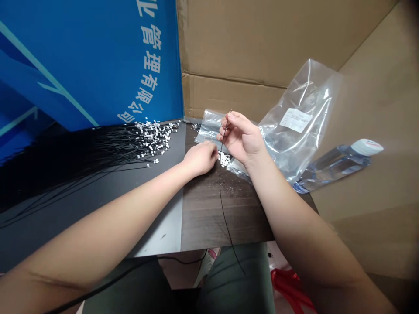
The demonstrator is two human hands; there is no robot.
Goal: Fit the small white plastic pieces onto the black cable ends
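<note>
My right hand [240,137] pinches a thin black wire [221,196] near its upper end, and the wire hangs down past the table edge over my lap. My left hand [200,158] rests on the dark wood-grain table [209,218] with curled fingers close to the wire. Whether those fingertips hold anything is hidden. Just beyond them lies a small heap of white connectors [224,159]. A large bundle of black wires [81,161] fans out to the left, its ends fitted with white connectors [153,137].
A clear plastic bag [297,122] with a white label lies behind my right hand, and a smaller clear bag [211,126] sits by the cardboard wall [229,52]. A water bottle [337,165] lies to the right. A blue printed board [98,65] stands at the back left.
</note>
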